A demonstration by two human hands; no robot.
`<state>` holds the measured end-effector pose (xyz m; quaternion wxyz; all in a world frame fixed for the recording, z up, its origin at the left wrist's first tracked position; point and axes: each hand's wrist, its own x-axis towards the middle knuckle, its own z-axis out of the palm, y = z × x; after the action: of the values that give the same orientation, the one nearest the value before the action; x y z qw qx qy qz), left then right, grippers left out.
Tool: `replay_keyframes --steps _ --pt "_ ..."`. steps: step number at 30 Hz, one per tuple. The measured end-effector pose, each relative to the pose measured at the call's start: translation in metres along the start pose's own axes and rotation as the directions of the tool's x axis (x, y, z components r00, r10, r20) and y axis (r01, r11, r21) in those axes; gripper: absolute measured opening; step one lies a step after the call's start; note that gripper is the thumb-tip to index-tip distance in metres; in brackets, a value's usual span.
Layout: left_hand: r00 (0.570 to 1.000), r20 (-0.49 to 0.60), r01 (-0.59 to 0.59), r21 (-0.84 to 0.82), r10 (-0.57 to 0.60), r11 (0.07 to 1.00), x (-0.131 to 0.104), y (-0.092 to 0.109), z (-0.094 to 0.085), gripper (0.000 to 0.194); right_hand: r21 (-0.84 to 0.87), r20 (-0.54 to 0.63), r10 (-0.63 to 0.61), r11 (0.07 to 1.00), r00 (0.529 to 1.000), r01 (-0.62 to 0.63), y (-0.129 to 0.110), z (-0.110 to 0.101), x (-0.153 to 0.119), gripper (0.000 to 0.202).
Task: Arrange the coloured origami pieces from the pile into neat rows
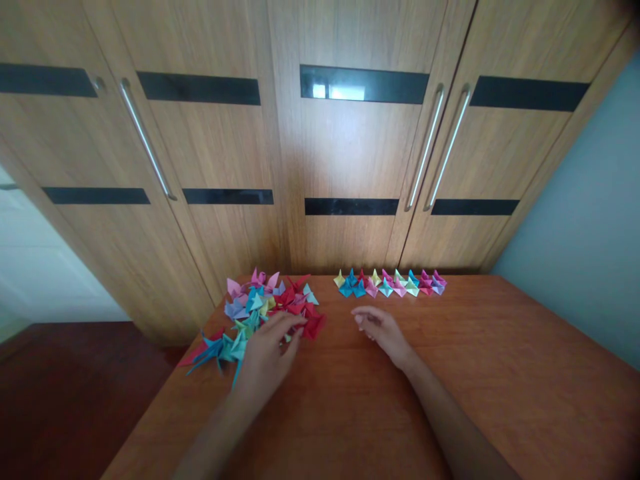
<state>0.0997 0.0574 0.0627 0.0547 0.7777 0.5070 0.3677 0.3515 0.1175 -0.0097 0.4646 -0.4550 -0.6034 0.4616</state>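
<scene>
A loose pile of folded paper cranes in pink, blue, green and red lies at the table's back left. My left hand is over the pile's right side, thumb and fingertips close together beside a red paper crane; whether it grips anything is too small to make out. My right hand hovers right of the pile, its fingers curled inward, and I see nothing held in it. Behind it, small folded paper pieces in several colours stand in two rows near the table's back edge.
The brown wooden table reaches back to a wooden wardrobe with metal handles. A pale blue wall rises on the right. Dark red floor shows past the table's left edge.
</scene>
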Motion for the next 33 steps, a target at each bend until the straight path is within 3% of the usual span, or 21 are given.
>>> replay_keyframes --steps 6,10,15,20,23,26,30,33 --pt "0.983 0.158 -0.082 -0.081 0.094 0.993 0.037 0.013 0.063 0.021 0.065 0.043 -0.042 0.997 0.998 0.04 -0.005 0.0 -0.001 0.04" --pt "0.992 0.129 0.03 -0.215 -0.002 0.976 0.042 0.011 0.093 0.02 0.078 -0.011 -0.03 0.996 0.999 0.031 0.004 -0.005 0.004 0.034" --pt "0.963 0.225 0.245 -0.498 -0.148 0.832 0.038 0.004 0.105 0.016 0.075 -0.03 0.03 0.997 0.999 -0.028 0.009 -0.01 0.006 0.035" --pt "0.95 0.293 0.254 -0.529 -0.106 0.81 0.034 -0.001 0.103 0.017 0.102 0.012 0.038 0.994 0.999 -0.039 0.011 -0.013 0.007 0.037" --pt "0.973 0.218 0.163 -0.427 -0.074 0.89 0.039 -0.001 0.101 0.016 0.061 -0.065 0.038 0.998 0.997 -0.034 0.018 -0.017 0.012 0.038" --pt "0.984 0.176 0.067 -0.189 -0.033 0.98 0.049 0.001 0.099 0.015 -0.067 -0.192 -0.009 0.998 0.981 -0.004 0.029 -0.021 0.018 0.035" --pt "0.962 0.27 0.018 0.13 -0.053 0.991 0.067 0.004 0.101 0.017 -0.21 -0.209 -0.073 0.977 0.975 0.028 0.038 -0.024 0.021 0.031" --pt "0.936 0.335 0.022 0.255 -0.109 0.967 0.078 0.003 0.108 0.018 -0.251 -0.186 -0.094 0.967 0.978 0.045 0.039 -0.023 0.021 0.026"
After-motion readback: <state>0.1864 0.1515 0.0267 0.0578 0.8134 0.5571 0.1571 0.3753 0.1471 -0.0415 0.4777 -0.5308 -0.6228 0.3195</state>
